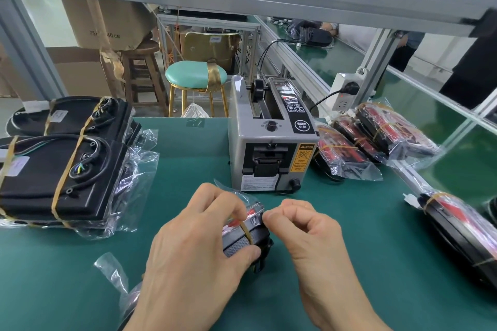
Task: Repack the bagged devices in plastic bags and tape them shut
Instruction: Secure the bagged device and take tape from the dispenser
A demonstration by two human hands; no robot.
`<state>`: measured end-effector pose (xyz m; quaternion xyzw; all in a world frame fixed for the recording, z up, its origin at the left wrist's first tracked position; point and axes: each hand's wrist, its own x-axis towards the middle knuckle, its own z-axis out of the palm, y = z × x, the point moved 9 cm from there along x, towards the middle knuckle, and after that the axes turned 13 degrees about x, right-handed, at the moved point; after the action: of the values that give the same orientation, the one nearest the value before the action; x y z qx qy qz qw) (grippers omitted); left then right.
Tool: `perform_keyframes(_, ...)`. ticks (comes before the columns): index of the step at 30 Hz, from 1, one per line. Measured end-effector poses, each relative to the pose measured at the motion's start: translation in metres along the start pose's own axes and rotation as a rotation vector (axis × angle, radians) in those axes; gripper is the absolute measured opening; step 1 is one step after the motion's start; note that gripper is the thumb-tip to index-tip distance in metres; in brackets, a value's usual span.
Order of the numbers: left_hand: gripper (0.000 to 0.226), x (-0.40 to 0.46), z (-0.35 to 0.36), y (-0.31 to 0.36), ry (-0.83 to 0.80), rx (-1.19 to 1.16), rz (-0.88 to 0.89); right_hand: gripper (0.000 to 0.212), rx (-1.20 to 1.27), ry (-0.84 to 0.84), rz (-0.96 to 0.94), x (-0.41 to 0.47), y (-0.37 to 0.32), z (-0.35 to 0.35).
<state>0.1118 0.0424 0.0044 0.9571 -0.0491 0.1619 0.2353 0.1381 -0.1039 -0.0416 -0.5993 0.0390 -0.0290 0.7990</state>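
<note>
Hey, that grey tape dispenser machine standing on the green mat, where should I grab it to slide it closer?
Probably grip the grey tape dispenser machine by its two flat side walls, low down, reaching from the front. It is a tall upright box; its top carries the control panel and knob, and its front the black tape outlet with a caution label.

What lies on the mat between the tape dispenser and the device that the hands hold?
In the head view, only bare green mat lies between the tape dispenser and the bagged device held in both hands.

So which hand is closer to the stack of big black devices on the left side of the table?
Left. The left hand sits nearer the stack of black devices, gripping the small bagged device. The right hand pinches that bag from the far side.
</note>
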Motion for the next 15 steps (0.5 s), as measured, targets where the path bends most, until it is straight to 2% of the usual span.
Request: perform_keyframes(15, 0.044, -0.0001, 0.0004, 0.0, 0.018, -0.005, 0.012, 0.026, 0.093, -0.095, 0.048, -0.0028, 0.0031, 0.0075)
